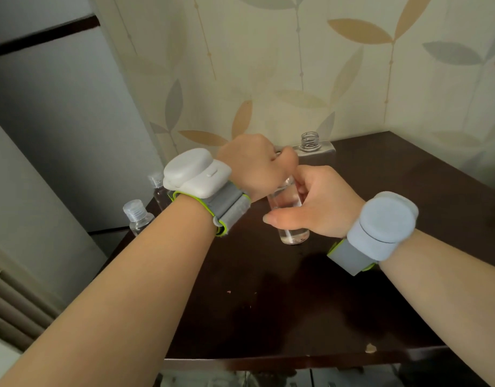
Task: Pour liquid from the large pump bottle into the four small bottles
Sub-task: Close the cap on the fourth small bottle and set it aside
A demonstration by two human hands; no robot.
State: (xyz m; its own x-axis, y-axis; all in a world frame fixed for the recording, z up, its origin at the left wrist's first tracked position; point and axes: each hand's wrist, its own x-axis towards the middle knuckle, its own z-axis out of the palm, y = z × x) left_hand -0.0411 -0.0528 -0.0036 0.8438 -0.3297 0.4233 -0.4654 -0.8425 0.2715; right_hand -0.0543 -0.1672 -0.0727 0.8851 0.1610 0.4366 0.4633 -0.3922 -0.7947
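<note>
Bare table [268,303] lies open toward six o'clock. At twelve o'clock the uncapped large bottle [310,146] stands against the wall [268,65]; at nine o'clock two capped small bottles [137,216] crowd the table's edge.

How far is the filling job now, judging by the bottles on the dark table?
Done, apparently: two small clear capped bottles stand at the table's left edge. The large clear bottle stands open at the back, pump off. In hand: right hand holds a small clear bottle containing liquid; left hand grips its top. A fourth small bottle is not visible.
</note>
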